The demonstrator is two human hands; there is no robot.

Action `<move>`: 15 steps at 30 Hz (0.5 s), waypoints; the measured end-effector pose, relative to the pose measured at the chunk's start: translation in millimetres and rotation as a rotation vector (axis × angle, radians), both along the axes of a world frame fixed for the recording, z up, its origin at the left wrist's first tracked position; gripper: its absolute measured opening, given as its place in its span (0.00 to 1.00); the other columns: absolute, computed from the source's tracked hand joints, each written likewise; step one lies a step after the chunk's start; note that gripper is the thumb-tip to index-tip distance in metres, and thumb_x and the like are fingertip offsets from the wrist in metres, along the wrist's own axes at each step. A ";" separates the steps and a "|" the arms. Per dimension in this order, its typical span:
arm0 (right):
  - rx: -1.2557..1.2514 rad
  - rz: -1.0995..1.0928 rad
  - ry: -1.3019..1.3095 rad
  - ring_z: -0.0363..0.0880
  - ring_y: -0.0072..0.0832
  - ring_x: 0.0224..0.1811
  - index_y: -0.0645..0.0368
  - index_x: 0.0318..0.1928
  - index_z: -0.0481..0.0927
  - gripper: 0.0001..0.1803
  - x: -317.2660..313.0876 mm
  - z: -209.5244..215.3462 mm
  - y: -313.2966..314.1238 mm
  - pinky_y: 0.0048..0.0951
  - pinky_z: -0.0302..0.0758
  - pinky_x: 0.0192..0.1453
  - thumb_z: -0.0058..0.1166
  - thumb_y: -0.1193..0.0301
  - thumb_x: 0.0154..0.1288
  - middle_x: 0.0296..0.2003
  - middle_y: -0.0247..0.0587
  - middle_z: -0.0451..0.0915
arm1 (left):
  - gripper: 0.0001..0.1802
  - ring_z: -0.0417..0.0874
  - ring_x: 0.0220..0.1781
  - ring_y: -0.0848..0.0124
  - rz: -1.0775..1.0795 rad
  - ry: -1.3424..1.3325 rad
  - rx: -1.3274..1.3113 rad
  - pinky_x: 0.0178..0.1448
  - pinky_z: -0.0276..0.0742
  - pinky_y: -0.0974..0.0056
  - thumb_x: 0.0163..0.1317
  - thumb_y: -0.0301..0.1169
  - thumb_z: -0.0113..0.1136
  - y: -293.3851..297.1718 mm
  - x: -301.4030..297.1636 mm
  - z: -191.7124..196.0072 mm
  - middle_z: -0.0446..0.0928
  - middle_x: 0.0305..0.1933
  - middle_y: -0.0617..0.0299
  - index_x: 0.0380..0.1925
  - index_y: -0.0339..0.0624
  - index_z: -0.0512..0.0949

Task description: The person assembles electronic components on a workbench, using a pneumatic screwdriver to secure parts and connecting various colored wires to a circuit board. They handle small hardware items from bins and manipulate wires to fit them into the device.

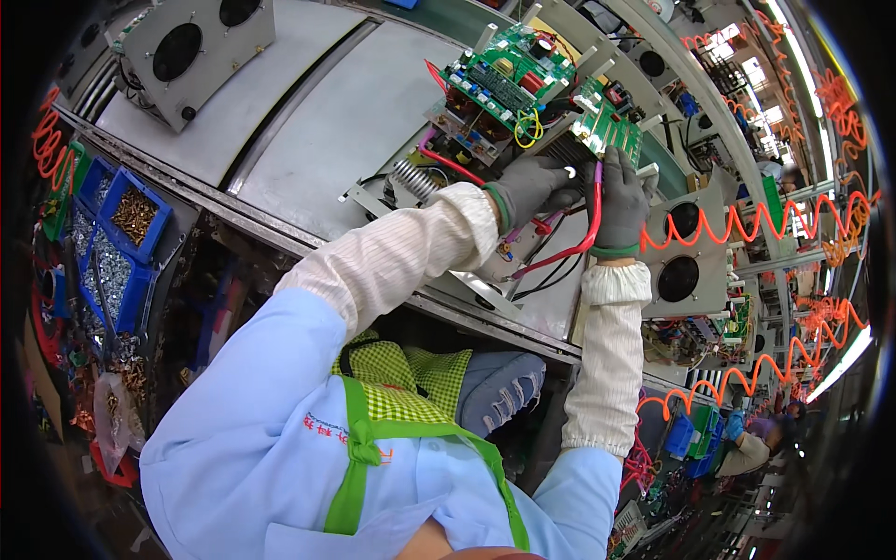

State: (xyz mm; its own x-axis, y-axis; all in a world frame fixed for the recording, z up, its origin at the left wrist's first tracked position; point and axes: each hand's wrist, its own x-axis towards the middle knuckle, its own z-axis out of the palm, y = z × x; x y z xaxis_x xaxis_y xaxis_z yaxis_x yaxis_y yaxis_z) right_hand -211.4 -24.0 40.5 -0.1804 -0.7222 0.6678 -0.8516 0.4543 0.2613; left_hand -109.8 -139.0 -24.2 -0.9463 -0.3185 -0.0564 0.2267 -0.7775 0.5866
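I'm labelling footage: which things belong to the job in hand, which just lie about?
In hand:
smaller green circuit board, near the left hand and right hand
red cable beside the right hand
larger green circuit board

Seemingly just around:
grey fan panel, upper left
orange coiled hose, far left
blue fastener bin, perhaps a supply

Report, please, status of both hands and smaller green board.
Left hand near black heatsink. Right hand at smaller green board; grips unclear. Red cable between hands.
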 end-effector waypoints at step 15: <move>0.009 0.009 0.010 0.84 0.41 0.51 0.52 0.60 0.77 0.24 1.5 3.2 0.6 0.52 0.65 0.67 0.58 0.62 0.64 0.55 0.45 0.81 | 0.15 0.77 0.42 0.79 0.129 0.078 -0.933 0.44 0.78 0.72 0.63 0.16 0.52 -18.0 -16.1 7.9 0.78 0.42 0.64 0.48 0.42 0.78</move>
State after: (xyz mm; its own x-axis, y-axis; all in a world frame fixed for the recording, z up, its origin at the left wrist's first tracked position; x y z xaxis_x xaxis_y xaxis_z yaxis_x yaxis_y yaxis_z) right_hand -209.8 -23.4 43.7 -0.1671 -0.7298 0.6629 -0.8528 0.4444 0.2743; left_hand -125.9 -157.0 -16.3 -0.8910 -0.3052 0.3360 0.3429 0.0324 0.9388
